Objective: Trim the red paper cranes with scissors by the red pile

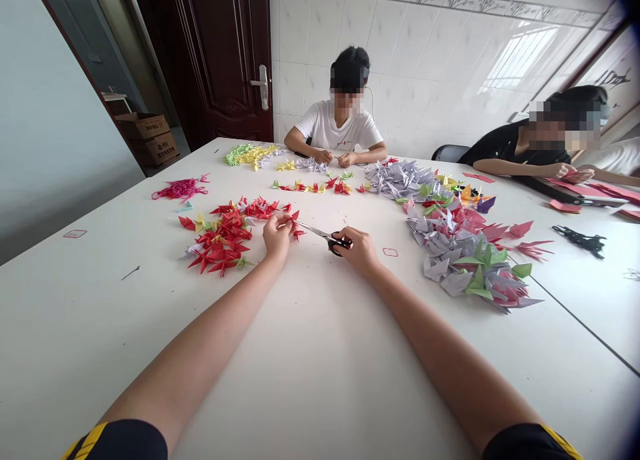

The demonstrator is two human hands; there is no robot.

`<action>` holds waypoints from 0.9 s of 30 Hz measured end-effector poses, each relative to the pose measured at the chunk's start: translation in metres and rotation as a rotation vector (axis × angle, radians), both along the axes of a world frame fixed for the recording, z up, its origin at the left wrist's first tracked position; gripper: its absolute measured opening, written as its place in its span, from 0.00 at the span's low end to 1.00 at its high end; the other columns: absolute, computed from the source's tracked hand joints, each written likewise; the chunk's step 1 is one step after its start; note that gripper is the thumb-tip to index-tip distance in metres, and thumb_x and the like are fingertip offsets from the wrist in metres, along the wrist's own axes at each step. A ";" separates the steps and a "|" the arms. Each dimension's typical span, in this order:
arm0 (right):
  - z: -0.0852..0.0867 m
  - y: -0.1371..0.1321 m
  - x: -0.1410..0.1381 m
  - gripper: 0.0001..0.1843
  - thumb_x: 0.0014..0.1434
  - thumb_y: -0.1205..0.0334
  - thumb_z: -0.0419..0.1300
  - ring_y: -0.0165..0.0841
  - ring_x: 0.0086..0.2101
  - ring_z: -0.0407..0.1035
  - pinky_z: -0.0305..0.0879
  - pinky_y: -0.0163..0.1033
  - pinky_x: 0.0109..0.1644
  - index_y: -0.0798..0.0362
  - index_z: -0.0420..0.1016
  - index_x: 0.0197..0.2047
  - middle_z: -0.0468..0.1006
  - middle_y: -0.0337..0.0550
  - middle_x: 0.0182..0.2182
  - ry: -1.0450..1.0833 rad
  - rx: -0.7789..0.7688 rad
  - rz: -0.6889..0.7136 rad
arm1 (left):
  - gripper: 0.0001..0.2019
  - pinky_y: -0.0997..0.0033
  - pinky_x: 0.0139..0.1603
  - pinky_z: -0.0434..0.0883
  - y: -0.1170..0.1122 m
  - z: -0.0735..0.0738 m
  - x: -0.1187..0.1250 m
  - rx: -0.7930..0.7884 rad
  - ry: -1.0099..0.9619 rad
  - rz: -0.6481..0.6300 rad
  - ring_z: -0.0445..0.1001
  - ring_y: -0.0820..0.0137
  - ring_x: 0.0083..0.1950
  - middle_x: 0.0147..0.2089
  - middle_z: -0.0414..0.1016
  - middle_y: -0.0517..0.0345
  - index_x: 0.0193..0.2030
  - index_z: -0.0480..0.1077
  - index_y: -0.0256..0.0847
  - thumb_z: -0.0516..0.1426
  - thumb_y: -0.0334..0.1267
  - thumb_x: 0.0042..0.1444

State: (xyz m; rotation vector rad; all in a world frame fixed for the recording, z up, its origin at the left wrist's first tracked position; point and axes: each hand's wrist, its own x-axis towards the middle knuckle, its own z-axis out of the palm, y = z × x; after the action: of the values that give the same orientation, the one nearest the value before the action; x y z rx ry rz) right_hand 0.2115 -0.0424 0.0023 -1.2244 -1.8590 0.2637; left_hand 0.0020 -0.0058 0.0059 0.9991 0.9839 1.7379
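Surface: white table (95,340), with folded paper cranes spread over it in groups, mostly by colour.

Right hand (359,252): closed through the loops of black-handled scissors (339,243). Blades run left, low over the table, with the tips at the other hand; this grip seems to bring the cutting edge to the paper.

Left hand (276,237): fingers (286,223) pinched on a small red paper piece (299,229). Its shape is partly hidden. The pinch appears to hold it steady and up off the table, within reach of the blades.

Held piece location: just above the table, between both hands, at the scissors tips.

Near left: red paper cranes (220,240) heaped just beside the left hand.

Near right: large lilac, green and red cranes (463,257), well apart from the right hand. Grouping likely keeps each kind separate.

Mid-table: row of small mixed cranes (315,187); lilac crane heap (400,179); magenta paper strand (180,189).

Far: yellow-green crane pile (253,155).

Co-workers: person in white T-shirt (340,130) opposite, hands (323,156) close together; person in black (515,147) at right, hands (563,172) near red paper sheets (583,189).

Background: tiled wall (400,53), dark wooden door (225,60), cardboard boxes (147,139).
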 end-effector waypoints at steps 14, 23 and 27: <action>0.002 0.001 -0.002 0.08 0.48 0.57 0.61 0.32 0.26 0.66 0.61 0.38 0.31 0.50 0.76 0.32 0.77 0.40 0.28 0.030 -0.046 -0.029 | 0.05 0.65 0.43 0.77 -0.001 0.002 0.001 -0.019 -0.024 -0.008 0.75 0.74 0.32 0.35 0.73 0.56 0.34 0.69 0.38 0.59 0.28 0.49; 0.003 0.000 -0.003 0.07 0.46 0.61 0.61 0.34 0.29 0.68 0.63 0.39 0.34 0.50 0.76 0.32 0.81 0.42 0.33 0.076 -0.080 -0.025 | 0.05 0.65 0.44 0.77 0.000 0.001 0.000 -0.018 -0.058 -0.021 0.75 0.74 0.32 0.32 0.72 0.58 0.33 0.69 0.38 0.59 0.28 0.47; 0.002 0.001 -0.003 0.07 0.46 0.61 0.61 0.34 0.29 0.69 0.63 0.39 0.34 0.50 0.75 0.32 0.81 0.42 0.32 0.077 -0.078 -0.027 | 0.06 0.64 0.44 0.77 0.000 0.001 0.000 -0.034 -0.068 -0.024 0.75 0.74 0.32 0.31 0.72 0.59 0.33 0.69 0.38 0.59 0.27 0.47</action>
State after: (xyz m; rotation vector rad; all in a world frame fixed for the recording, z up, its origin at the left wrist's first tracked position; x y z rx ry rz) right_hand 0.2087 -0.0418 0.0047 -1.2738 -1.7796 0.3664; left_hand 0.0022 -0.0054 0.0071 0.9204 0.9511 1.7188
